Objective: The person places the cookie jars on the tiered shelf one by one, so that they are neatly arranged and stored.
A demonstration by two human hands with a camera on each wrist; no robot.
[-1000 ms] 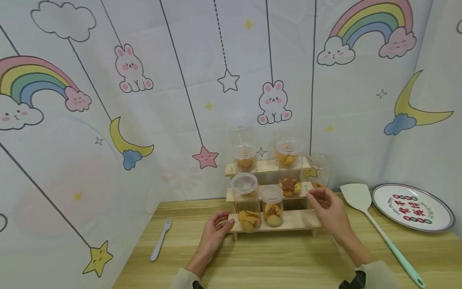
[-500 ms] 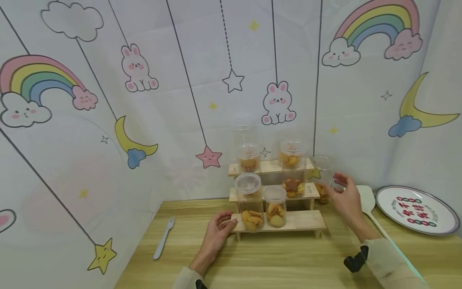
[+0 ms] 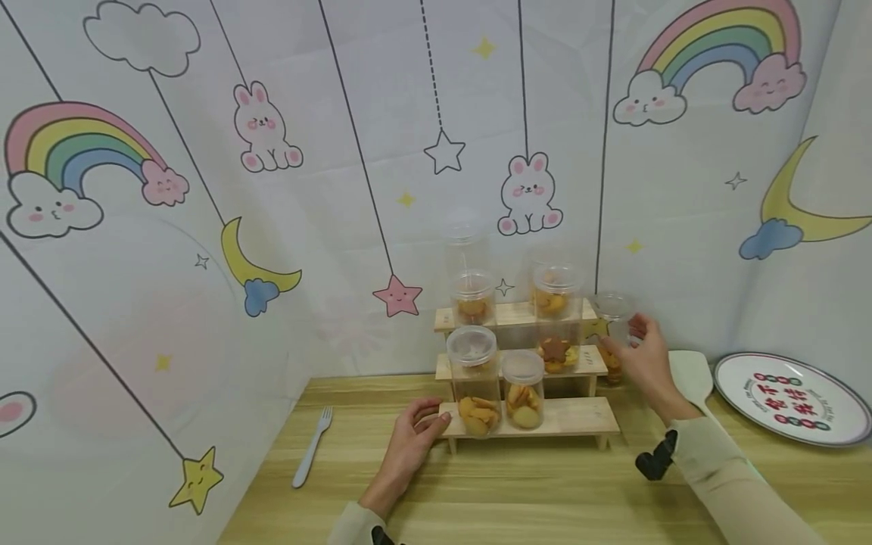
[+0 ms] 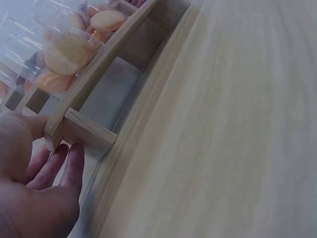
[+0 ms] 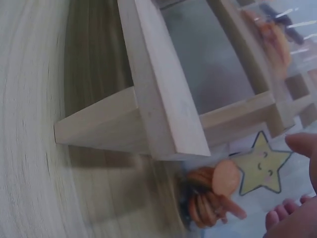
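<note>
My left hand [image 3: 409,439] grips the left end of the lowest shelf of a stepped wooden rack [image 3: 579,415]; the left wrist view shows the thumb above the board and fingers below, beside a leg. On that shelf stand a tall lidded biscuit jar [image 3: 477,386] and a short one [image 3: 523,393]. Higher shelves carry more clear jars, including a jar with a brown star biscuit [image 3: 557,352]. Right of the rack, a clear biscuit jar [image 3: 613,367] stands on the table. Round its upper part, my right hand [image 3: 643,371] curls thumb and fingers.
A white fork [image 3: 313,446] lies left on the wooden table [image 3: 545,499]. At right are a pale spatula [image 3: 691,378], partly covered by my sleeve, and a white printed plate [image 3: 783,416]. A patterned sheet [image 3: 341,113] hangs close behind the rack.
My right hand has left the rack's right side and moved right, then up to the jar standing beside it. My left hand stays on the shelf end. The view has shifted slightly.
</note>
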